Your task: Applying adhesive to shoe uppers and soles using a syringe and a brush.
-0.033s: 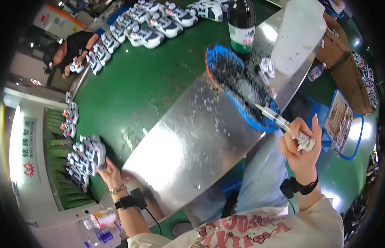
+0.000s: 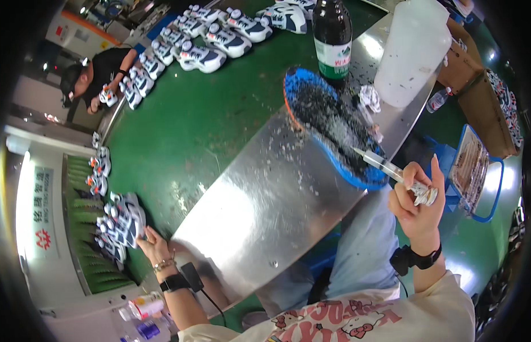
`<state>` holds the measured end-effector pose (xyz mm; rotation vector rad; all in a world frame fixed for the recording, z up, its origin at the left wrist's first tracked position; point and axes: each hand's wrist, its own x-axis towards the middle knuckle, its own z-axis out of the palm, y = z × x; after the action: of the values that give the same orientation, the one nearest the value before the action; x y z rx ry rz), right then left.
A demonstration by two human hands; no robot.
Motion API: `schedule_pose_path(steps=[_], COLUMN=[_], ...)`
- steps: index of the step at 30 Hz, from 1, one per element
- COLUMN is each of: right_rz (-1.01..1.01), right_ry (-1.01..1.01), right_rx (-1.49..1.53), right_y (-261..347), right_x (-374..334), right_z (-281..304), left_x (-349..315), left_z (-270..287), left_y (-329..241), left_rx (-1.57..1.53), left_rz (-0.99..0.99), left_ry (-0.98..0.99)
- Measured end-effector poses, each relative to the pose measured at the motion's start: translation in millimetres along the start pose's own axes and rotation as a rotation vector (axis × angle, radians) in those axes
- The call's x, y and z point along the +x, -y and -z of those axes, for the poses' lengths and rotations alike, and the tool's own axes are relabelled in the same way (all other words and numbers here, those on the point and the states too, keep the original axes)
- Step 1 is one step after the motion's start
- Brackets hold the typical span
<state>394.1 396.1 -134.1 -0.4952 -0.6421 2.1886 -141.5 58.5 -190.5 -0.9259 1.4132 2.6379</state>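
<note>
My right hand (image 2: 416, 202) is closed round a clear syringe (image 2: 385, 166) and a wad of crumpled white tissue (image 2: 426, 195). The syringe's pale tip points left, over a long blue-rimmed tray (image 2: 368, 183) covered in black and whitish crumbs. Far to the left, the fingers of my left hand (image 2: 155, 246) touch the near end of a white and navy sneaker (image 2: 128, 219) and appear to grip its edge; part of that contact is hidden. More sneakers (image 2: 110, 248) stand right beside it.
Rows of sneakers (image 2: 203, 57) line the green table's (image 2: 220, 114) far edge. A dark bottle (image 2: 332, 43) and a white jug (image 2: 411, 54) stand behind the tray. A metal sheet (image 2: 265, 188) covers the near side. Across the table a person (image 2: 94, 74) handles a shoe.
The whole view has shifted slightly. Both hands stay almost where they were, the right with the syringe, the left at the sneaker.
</note>
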Motion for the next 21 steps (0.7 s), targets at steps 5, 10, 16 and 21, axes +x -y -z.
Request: schedule_pose_path(steps=[5, 10, 16, 21], right_rz=[-0.252, -0.308, -0.171, -0.160], right_ry=[-0.174, -0.397, -0.329, -0.250], right_rx=[0.339, 0.311, -0.240, -0.299], right_y=[23.2, 32.6, 36.0, 33.1], right_x=[25.9, 36.3, 19.7, -1.1], right_z=[23.9, 28.3, 24.7, 28.7], left_x=[-84.9, -130.9, -128.4, -80.8], left_z=[-106.7, -264.6, -392.5, -378.9], left_y=[106.2, 252.4, 347.8, 319.7], left_rx=[0.370, 0.534, 0.411, 0.535], left_rz=[-0.109, 0.490, 0.355, 0.036], left_ry=[0.829, 1.094, 0.966, 0.783])
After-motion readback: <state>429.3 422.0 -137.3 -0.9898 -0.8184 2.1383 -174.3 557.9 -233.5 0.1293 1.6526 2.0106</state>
